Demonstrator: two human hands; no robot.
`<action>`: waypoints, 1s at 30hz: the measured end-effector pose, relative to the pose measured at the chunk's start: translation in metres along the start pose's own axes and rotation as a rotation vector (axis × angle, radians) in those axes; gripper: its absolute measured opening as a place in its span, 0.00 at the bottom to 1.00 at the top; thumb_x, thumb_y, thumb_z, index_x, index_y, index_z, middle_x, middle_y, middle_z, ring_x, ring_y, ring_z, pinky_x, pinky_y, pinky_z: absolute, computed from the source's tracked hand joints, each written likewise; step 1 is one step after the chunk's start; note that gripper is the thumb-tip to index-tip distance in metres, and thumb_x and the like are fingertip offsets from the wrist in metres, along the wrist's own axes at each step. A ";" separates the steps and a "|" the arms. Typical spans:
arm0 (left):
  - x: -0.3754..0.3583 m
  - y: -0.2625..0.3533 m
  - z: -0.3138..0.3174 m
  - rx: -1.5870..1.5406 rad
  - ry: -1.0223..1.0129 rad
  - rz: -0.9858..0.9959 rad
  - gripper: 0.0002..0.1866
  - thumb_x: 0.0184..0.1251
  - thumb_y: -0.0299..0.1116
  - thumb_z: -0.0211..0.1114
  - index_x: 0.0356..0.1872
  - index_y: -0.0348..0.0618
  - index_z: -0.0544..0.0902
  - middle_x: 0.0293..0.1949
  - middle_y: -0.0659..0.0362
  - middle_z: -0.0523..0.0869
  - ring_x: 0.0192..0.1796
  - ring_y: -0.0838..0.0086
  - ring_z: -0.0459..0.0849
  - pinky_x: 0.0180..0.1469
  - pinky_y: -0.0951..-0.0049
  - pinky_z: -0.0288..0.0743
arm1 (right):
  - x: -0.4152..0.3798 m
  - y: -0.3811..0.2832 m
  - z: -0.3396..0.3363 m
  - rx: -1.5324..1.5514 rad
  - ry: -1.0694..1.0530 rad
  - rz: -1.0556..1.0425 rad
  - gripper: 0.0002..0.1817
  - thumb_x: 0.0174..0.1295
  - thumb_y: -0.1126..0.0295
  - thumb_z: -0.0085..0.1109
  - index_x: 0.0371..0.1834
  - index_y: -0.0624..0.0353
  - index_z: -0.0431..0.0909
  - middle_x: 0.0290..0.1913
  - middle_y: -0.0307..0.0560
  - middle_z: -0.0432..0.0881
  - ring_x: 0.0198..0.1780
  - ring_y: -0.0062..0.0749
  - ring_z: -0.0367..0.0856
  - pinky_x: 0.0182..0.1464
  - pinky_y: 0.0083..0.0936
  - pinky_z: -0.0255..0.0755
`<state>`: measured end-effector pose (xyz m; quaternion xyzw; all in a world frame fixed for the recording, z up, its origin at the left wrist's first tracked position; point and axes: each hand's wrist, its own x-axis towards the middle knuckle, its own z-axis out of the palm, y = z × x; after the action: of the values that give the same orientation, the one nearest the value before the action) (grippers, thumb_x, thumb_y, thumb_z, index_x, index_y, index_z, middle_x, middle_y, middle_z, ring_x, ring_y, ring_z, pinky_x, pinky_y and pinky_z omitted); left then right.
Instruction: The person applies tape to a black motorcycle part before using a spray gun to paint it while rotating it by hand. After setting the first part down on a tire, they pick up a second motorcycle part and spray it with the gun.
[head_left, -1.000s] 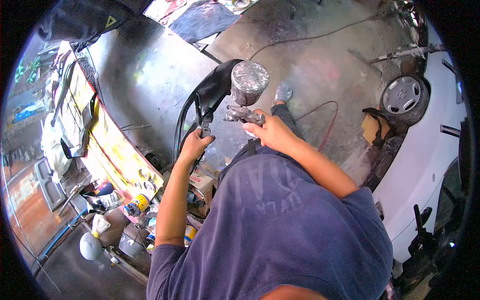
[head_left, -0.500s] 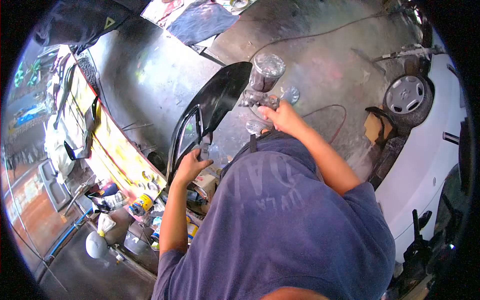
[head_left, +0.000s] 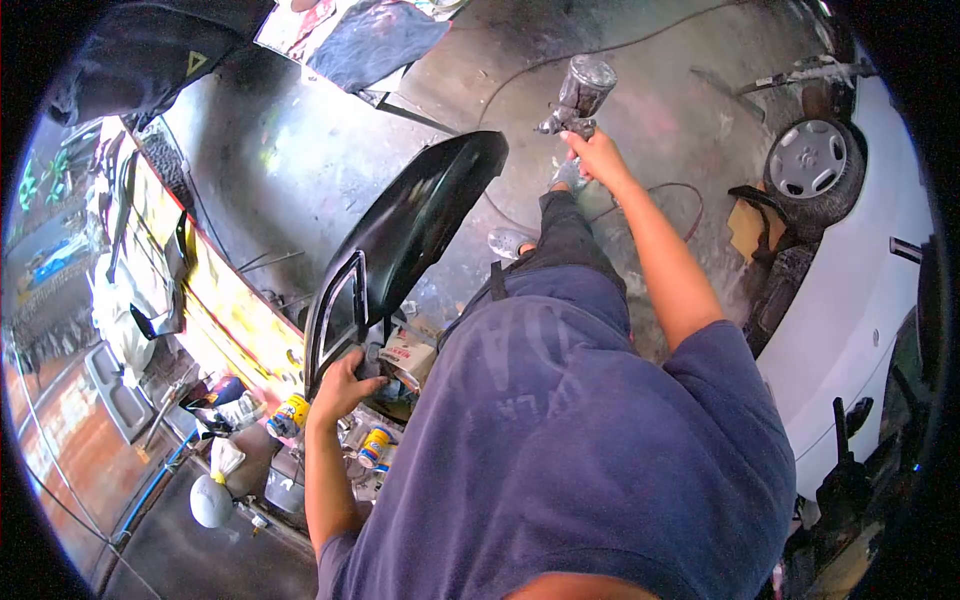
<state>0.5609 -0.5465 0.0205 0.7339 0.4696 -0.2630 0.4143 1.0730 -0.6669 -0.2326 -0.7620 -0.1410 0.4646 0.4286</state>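
Observation:
My right hand [head_left: 597,158] is wrapped round the handle of a spray gun [head_left: 572,122], whose cup [head_left: 587,84] stands on top. The gun's nozzle points left, and it is held away from my body. A glossy black curved panel [head_left: 425,205] with a triangular opening at its lower end reaches up from my left hand [head_left: 343,388]. That hand is closed at the panel's lower end, the thumb out to the right; its fingertips are partly hidden. The gun is to the right of the panel's tip, apart from it.
A yellow board [head_left: 235,325] and several cans, such as a yellow one [head_left: 374,447], are on the left. A white car [head_left: 850,290] with a wheel [head_left: 808,160] is on the right. A hose [head_left: 690,190] lies on the floor; dark cloth [head_left: 375,45] lies at the top.
My right hand has moved outward and to the right with the spray gun, away from the panel. My left hand and the panel's lower end have shifted down and left, and more panel face shows.

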 end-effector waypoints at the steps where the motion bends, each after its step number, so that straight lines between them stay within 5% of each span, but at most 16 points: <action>1: -0.003 0.011 -0.005 0.038 -0.013 0.008 0.20 0.52 0.39 0.75 0.40 0.35 0.82 0.32 0.50 0.82 0.36 0.61 0.82 0.43 0.62 0.74 | 0.004 0.002 0.000 0.004 0.018 -0.006 0.22 0.65 0.51 0.63 0.44 0.61 0.77 0.29 0.41 0.82 0.18 0.26 0.76 0.20 0.28 0.71; 8: 0.005 0.021 0.003 0.081 -0.023 -0.055 0.21 0.51 0.43 0.76 0.37 0.36 0.81 0.32 0.49 0.83 0.36 0.58 0.83 0.41 0.60 0.74 | 0.005 0.011 0.007 -0.038 -0.002 0.043 0.23 0.65 0.49 0.63 0.46 0.60 0.78 0.28 0.41 0.82 0.18 0.26 0.76 0.21 0.28 0.72; 21: 0.077 0.028 0.030 0.237 0.024 -0.097 0.27 0.54 0.54 0.74 0.41 0.38 0.82 0.38 0.42 0.87 0.45 0.48 0.86 0.46 0.52 0.76 | -0.146 -0.080 0.054 -0.097 -0.270 -0.060 0.21 0.67 0.50 0.63 0.46 0.57 0.77 0.26 0.44 0.82 0.22 0.32 0.80 0.28 0.34 0.74; 24: 0.086 0.038 0.032 0.268 0.049 -0.080 0.26 0.54 0.54 0.73 0.41 0.40 0.82 0.38 0.44 0.88 0.45 0.48 0.87 0.46 0.52 0.77 | -0.171 -0.079 0.069 -0.133 -0.298 -0.184 0.21 0.67 0.51 0.63 0.48 0.58 0.76 0.28 0.44 0.83 0.22 0.30 0.79 0.25 0.30 0.73; 30: 0.093 0.039 0.042 0.355 0.097 -0.058 0.25 0.55 0.54 0.73 0.42 0.44 0.82 0.38 0.46 0.88 0.46 0.50 0.87 0.46 0.53 0.78 | -0.193 -0.095 0.071 0.041 -0.553 -0.080 0.21 0.67 0.53 0.64 0.48 0.60 0.77 0.30 0.39 0.83 0.18 0.21 0.75 0.21 0.24 0.70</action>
<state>0.6355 -0.5468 -0.0594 0.7934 0.4563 -0.3180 0.2474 0.9294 -0.6912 -0.0591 -0.5913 -0.2730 0.6405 0.4070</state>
